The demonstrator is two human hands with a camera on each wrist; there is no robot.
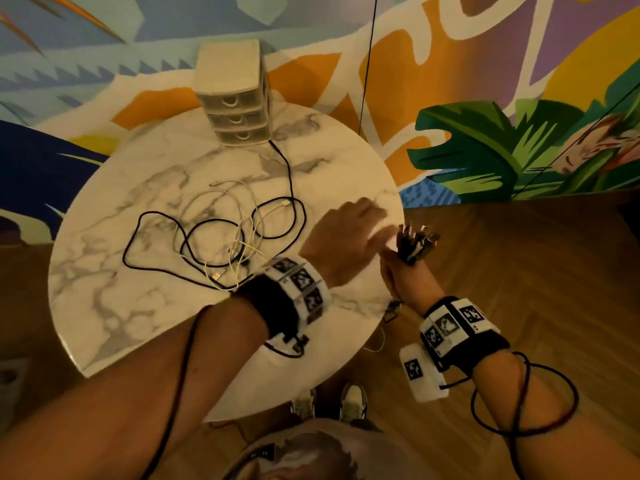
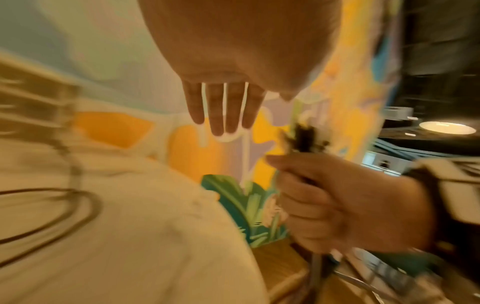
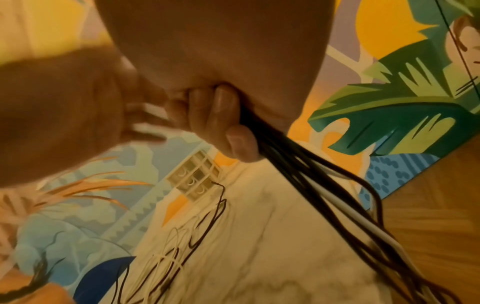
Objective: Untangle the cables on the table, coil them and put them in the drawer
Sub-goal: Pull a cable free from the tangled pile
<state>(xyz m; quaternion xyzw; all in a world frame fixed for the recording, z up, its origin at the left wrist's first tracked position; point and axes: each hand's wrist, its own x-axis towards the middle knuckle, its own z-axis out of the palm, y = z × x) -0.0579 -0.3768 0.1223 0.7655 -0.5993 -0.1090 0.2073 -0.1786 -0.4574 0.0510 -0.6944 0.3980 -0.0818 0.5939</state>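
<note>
A tangle of black and white cables (image 1: 239, 251) lies loose in the middle of the round marble table (image 1: 121, 323). One black strand runs back to the foot of the white three-drawer unit (image 1: 232, 95), whose drawers look closed. Just off the table's right edge, my right hand (image 1: 394, 275) grips a bundle of black and white cables (image 1: 415, 245), their ends sticking up. In the right wrist view its fingers (image 3: 221, 115) curl round the strands (image 3: 324, 195), which trail down. My left hand (image 1: 349, 233) hovers beside the bundle, blurred, with straight fingers (image 2: 226, 107) and holding nothing.
The drawer unit stands at the table's far edge against a painted mural wall. Wooden floor (image 1: 519, 254) lies to the right. My shoes (image 1: 353, 401) show under the near rim. Wrist-device leads (image 1: 519, 400) loop round my right forearm.
</note>
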